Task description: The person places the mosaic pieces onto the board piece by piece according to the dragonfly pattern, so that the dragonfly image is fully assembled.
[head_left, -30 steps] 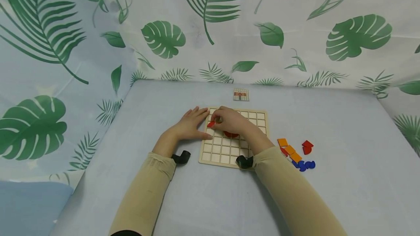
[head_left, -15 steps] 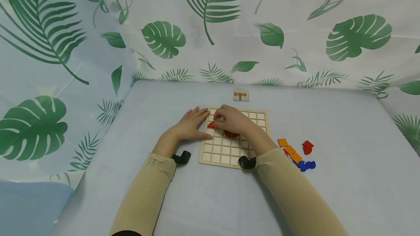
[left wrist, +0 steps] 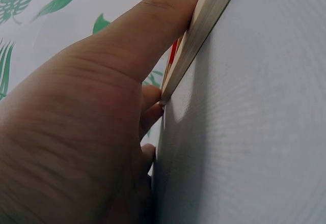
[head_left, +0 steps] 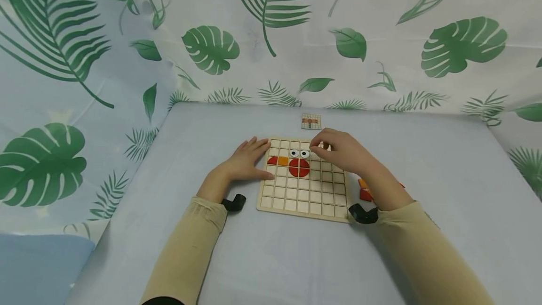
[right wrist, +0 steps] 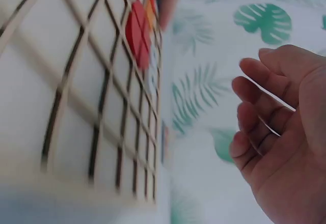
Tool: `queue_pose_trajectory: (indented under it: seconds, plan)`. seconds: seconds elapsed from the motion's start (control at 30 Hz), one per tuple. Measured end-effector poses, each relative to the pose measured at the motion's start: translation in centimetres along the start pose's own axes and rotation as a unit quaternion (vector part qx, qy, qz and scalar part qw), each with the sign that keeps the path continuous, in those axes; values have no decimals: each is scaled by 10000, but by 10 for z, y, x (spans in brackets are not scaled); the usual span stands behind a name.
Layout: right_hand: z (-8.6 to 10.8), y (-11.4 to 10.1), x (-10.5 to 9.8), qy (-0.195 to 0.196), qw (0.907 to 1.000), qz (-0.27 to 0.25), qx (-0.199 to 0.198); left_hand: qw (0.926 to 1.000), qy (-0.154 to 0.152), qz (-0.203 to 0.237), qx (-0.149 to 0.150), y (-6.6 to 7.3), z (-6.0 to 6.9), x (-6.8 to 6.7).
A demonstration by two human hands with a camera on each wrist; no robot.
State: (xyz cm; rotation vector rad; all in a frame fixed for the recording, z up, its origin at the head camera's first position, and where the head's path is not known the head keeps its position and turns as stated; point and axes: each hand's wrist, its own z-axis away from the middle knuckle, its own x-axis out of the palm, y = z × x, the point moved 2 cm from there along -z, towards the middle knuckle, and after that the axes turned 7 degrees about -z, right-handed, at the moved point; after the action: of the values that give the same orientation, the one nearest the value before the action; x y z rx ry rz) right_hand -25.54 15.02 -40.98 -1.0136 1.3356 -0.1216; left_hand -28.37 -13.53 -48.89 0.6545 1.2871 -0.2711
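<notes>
left hand: point(head_left: 245, 161) grip wide, fingers spread along the left edge of the board; thumb lies across the rim in the left wrist view.
right hand: point(head_left: 342, 152) raised over the upper right part of the board, apart from it; grip loosely curved, fingers bare in the right wrist view, tips near the eyes in the head view.
board: point(head_left: 292, 194) pale wood, ruled in squares, flat on the tabletop point(head_left: 262, 258) between the two wrists.
eyes: point(head_left: 294, 153) two white pieces with black dots, side by side in neighbouring squares, just above the red disc.
red disc: point(head_left: 295, 170) spans four squares, quartered by the grid lines.
orange square: point(head_left: 282, 161) on the board, just left of the disc's upper half.
red piece: point(head_left: 272, 160) beside the orange square, in the leftmost column, between left thumb and forefinger.
loose pieces: point(head_left: 365, 195) red and orange, right of the board, partly hidden by the right forearm.
card: point(head_left: 311, 121) small, gridded, beyond the board's far edge.
backdrop: point(head_left: 296, 69) pale cloth, green leaves.
</notes>
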Motion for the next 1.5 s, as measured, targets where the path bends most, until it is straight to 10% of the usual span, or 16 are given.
queue_pose_trajectory:
  seconds: [0.63,1.0,1.5]
  plan:
    - [105,59,-39,-392,9900,227,1334,10000,-17,9,-19,-1,2,1]
    - [114,76,-30,-662,9793,-401,1870,10000,53,-6,-3,-2,-1,3]
    - [111,88,-19,-238,9882,65,1515,10000,37,56,7,0,1,0]
